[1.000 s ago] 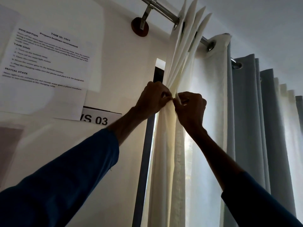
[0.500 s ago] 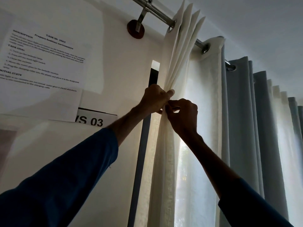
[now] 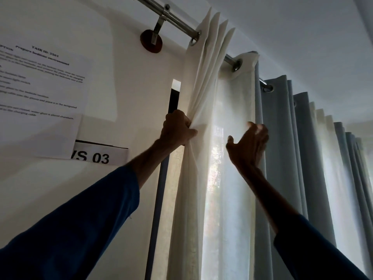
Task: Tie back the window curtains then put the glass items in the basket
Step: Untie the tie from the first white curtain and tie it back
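My left hand (image 3: 177, 128) is clenched on the gathered pleats of the cream curtain (image 3: 201, 98), bunching them at the left edge of the window, just below where the folds fan up to the curtain rod (image 3: 177, 21). My right hand (image 3: 248, 146) is released, fingers (image 3: 255, 128) spread and curled, hanging in front of the flat, still-spread part of that same cream panel, holding nothing. The cloth I need next lies to the right of my open fingers and runs top to bottom: the panel's far edge meets the grey curtain (image 3: 282, 138) just beyond my fingertips. So the right hand is the nearer one, and I judge it should reach rightward, catch that vertical fold and sweep it left into the bundle. No glass items or basket are in view.
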Available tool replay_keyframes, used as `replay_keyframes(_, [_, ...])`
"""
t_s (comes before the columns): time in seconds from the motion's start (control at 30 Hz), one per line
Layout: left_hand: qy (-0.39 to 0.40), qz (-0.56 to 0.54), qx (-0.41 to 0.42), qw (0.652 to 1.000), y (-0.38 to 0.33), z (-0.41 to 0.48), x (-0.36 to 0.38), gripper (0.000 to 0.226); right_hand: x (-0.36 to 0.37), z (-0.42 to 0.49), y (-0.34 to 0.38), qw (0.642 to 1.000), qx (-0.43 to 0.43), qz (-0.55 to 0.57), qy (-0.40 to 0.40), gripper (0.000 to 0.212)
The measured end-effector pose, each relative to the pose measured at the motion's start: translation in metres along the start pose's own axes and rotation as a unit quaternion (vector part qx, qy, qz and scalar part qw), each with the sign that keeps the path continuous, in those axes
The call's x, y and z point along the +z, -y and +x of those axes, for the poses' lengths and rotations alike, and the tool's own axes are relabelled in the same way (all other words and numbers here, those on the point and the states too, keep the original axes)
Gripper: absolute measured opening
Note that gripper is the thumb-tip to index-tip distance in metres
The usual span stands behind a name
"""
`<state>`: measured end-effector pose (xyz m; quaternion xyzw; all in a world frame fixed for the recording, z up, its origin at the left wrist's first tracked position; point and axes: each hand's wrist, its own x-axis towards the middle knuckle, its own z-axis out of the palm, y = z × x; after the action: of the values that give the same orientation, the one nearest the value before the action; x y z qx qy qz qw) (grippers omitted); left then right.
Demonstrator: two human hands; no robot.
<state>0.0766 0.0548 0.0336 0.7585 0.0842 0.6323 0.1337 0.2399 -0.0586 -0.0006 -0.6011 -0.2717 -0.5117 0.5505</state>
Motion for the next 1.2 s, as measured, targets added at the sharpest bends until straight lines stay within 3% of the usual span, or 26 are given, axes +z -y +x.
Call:
replay_keyframes(0.07, [0.006,0.005,0.004,1.0,0.001,0.001,0.0,0.027,-0.001,0.014,-0.013,0.998,0.052,-0.017,0.035,0.073])
replay_keyframes(0.13, [0.009,0.006,0.009,1.0,0.002,0.001,-0.001,0.028,0.001,0.022,-0.021,0.997,0.061,-0.014,0.053,0.068])
replay_keyframes(0.23, [0.008,0.012,0.013,1.0,0.004,0.0,-0.003,0.028,0.005,0.026,-0.024,0.999,0.031,-0.004,0.025,0.044])
replay_keyframes(0.3, [0.013,0.012,0.01,1.0,0.005,0.0,-0.005,0.027,0.007,0.026,-0.022,1.0,0.0,-0.012,0.0,0.013])
replay_keyframes(0.47, [0.027,0.058,0.035,0.997,0.012,0.004,-0.001,0.022,0.008,0.02,-0.004,0.998,-0.057,0.029,0.009,0.046])
replay_keyframes(0.73, [-0.001,0.102,0.102,0.99,0.032,0.003,0.011,0.032,0.004,0.001,0.087,0.983,-0.117,0.133,0.053,0.035])
replay_keyframes(0.9, [0.002,0.118,0.114,0.986,0.029,0.0,0.008,0.016,0.01,-0.009,0.128,0.968,-0.181,0.17,0.036,0.044])
replay_keyframes(0.97, [-0.003,0.109,0.119,0.987,0.03,0.0,0.008,0.014,0.01,-0.01,0.128,0.964,-0.191,0.183,0.028,0.038])
replay_keyframes(1.1, [-0.006,0.097,0.162,0.982,0.039,0.0,0.009,0.026,0.009,-0.013,0.103,0.97,-0.166,0.17,0.047,0.029])
replay_keyframes(1.2, [-0.007,0.088,0.181,0.979,0.04,-0.002,0.007,0.035,0.006,-0.023,0.085,0.975,-0.093,0.188,0.068,0.011])
